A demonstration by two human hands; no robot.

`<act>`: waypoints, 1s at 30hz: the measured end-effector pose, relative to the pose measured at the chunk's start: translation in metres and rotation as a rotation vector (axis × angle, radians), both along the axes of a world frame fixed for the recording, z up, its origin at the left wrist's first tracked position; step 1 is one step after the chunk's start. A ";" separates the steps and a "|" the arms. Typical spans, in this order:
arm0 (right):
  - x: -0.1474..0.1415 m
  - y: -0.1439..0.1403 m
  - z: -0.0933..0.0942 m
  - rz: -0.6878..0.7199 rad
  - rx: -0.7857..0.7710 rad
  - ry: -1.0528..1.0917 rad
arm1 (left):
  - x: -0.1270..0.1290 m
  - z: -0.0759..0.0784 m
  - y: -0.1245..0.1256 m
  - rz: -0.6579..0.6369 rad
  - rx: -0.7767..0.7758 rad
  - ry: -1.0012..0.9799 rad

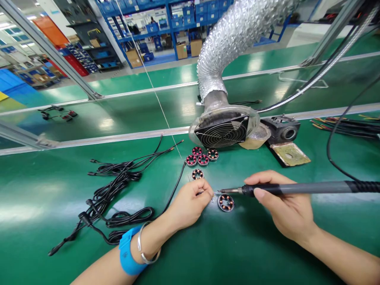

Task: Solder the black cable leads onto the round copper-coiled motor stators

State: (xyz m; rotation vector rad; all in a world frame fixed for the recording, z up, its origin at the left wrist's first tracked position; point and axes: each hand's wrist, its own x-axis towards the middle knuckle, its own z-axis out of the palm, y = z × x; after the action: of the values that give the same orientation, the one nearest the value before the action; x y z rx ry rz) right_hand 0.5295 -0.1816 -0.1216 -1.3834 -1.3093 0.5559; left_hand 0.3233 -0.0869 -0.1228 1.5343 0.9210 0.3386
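My right hand (282, 209) grips a soldering iron (297, 188) like a pen, its metal tip pointing left. The tip meets the end of a thin black wire (175, 190) that my left hand (190, 204) pinches between thumb and fingers. A small round coil part with copper windings (226, 202) lies on the green mat just below the tip. Several more round coil parts (202, 158) lie in a cluster farther back. My left wrist wears a blue strap and a metal bangle.
A fume extractor fan (222, 132) on a silver flexible duct (234, 35) stands behind the parts. A soldering iron stand with sponge (285, 138) sits at right. A bundle of black cables (115, 198) lies at left. Coloured wires (344, 124) lie far right.
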 end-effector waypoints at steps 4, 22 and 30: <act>0.001 -0.001 0.001 0.009 0.010 -0.033 | 0.000 0.000 -0.001 -0.007 0.001 0.002; -0.002 -0.004 0.003 0.062 0.015 -0.065 | 0.000 0.000 -0.001 -0.016 0.005 0.000; -0.009 -0.007 0.022 0.143 0.156 -0.278 | -0.001 -0.002 -0.001 -0.023 -0.001 0.019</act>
State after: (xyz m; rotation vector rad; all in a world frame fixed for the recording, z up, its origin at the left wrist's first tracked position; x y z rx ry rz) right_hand 0.5206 -0.1883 -0.0999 -1.2766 -1.6497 0.3552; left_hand 0.3221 -0.0884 -0.1247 1.5485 0.9174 0.3076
